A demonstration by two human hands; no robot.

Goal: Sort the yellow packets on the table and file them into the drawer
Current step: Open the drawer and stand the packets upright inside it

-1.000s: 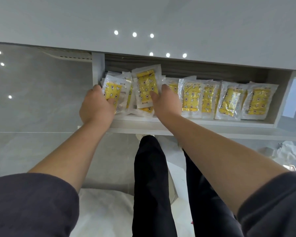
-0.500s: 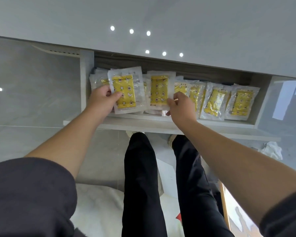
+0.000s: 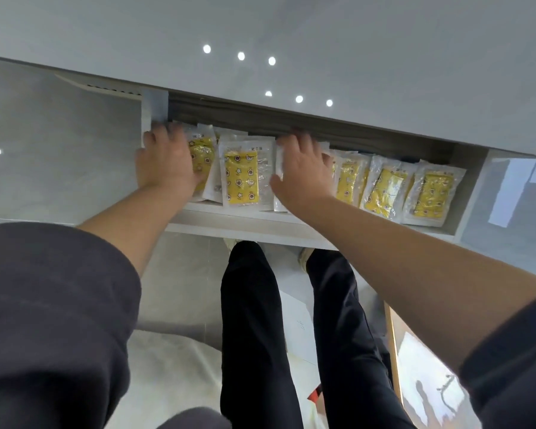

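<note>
Drawer (image 3: 248, 222): pulled open under the grey worktop (image 3: 353, 51).
Yellow packets (image 3: 241, 178): an overlapping row across the drawer.
Left grip (image 3: 167, 164): fingers stretched flat on the packets at the drawer's left end.
Right grip (image 3: 302, 171): fingers spread flat on packets near the middle.
Dark trousers (image 3: 254, 320): below the drawer.

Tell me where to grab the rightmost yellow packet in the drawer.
Probably pinch the rightmost yellow packet by its clear top-right corner, coming from above: that flat seal margin lies exposed, while its left edge meets the neighbouring packet and the drawer wall crowds its right.
</note>
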